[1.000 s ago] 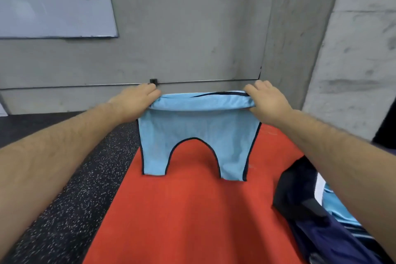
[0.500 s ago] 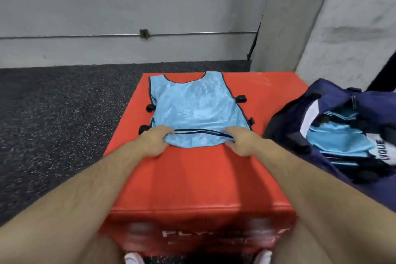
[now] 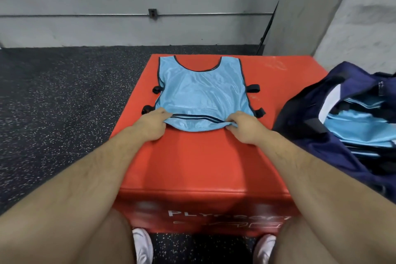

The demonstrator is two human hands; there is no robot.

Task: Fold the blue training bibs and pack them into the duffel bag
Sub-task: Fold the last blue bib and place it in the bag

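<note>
Forearms (image 3: 85, 178) and legs (image 3: 100, 242) are bare, shoes (image 3: 141, 246) white

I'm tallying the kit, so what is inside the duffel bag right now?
The open duffel bag holds folded light-blue bibs, stacked with dark trim showing between layers. Their number and anything beneath them cannot be seen: the bag's navy fabric and the frame edge cover the rest.

Your left hand (image 3: 153, 123) and right hand (image 3: 244, 127) hide their fingertips in the bib's (image 3: 201, 92) near hem, the duffel bag (image 3: 310, 103) runs off the right edge, the counter's (image 3: 203, 167) front lettering (image 3: 188, 213) is too blurred to read, and your thighs cover most of both shoes (image 3: 141, 242).
</note>
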